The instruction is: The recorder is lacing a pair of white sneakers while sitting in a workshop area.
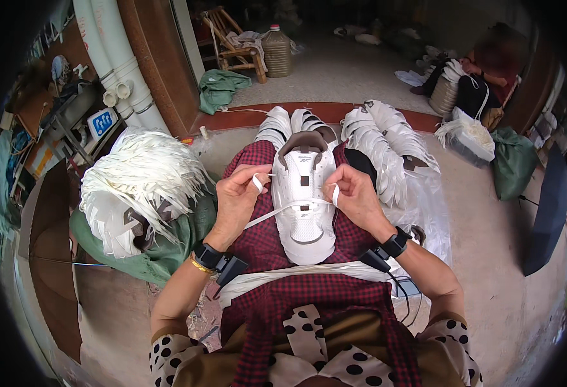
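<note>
A white sneaker (306, 233) rests on my lap, its toe toward me and its dark-lined collar away. A flat white shoelace (291, 205) crosses the lower part of its tongue. My left hand (237, 197), at the shoe's left edge, is closed in a pinch on the lace, and a short tip pokes out toward the shoe. On the other side my right hand (355, 195) pinches the lace too, with a loop hanging from the fingers. The lace also runs slack down to the left below my left hand. A red-and-black checked apron (335, 297) lies under the shoe.
To my left, a big bundle of white laces (142, 171) sits on a green sack (96, 235). Rows of white shoes (377, 145) stand beyond my knees. A person (493, 68) sits at the far right, near a tub of laces (470, 143). A bamboo chair (232, 42) stands behind.
</note>
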A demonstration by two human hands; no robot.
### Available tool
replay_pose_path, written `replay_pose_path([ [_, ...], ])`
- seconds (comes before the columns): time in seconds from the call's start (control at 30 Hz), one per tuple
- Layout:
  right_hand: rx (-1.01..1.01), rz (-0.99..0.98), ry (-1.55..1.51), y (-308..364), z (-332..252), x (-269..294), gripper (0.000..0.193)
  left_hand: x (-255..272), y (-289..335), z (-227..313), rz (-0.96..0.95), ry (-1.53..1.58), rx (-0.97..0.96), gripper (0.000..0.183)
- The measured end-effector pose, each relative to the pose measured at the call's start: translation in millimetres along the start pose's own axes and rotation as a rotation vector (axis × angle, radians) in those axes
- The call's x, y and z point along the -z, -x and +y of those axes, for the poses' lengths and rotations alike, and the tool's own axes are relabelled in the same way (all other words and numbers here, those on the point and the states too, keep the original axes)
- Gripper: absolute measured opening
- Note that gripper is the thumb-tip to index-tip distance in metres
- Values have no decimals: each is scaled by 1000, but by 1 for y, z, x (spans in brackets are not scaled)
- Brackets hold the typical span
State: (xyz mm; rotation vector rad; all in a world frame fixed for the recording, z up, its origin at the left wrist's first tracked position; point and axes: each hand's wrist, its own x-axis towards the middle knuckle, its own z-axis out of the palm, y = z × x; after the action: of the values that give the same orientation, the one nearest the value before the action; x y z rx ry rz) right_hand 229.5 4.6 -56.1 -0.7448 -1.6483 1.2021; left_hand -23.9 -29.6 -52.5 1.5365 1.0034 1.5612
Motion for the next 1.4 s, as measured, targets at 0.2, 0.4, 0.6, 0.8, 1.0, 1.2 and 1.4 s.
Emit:
replay_pose_path([
  [0.2, -138, -15, -125, 18, 4, 2, 7, -20, 22, -14, -64, 82, 63, 19],
  [0.4, -303, -120, 82, -13, -25, 11, 9, -18, 26, -14, -54, 25, 53, 18],
  [0.6, -301, -234, 513, -27, -41, 10, 13, -22, 28, -15, 27, 80, 129, 12],
  [0.8, -424, -195, 270, -27, -40, 8, 12, -17, 32, -19, -8, 159, 157, 17],
  [1.0, 66, -249, 784, -28, -45, -11, 14, -19, 33, -21, 36, 103, 129, 15],
  [1.2, -155, -400, 687, -33, -59, 0, 28, -20, 34, -15, 49, -29, 26, 13],
  [1.4, -131, -416, 631, -37, -52, 4, 27, -19, 33, -10, 30, -82, 68, 12],
])
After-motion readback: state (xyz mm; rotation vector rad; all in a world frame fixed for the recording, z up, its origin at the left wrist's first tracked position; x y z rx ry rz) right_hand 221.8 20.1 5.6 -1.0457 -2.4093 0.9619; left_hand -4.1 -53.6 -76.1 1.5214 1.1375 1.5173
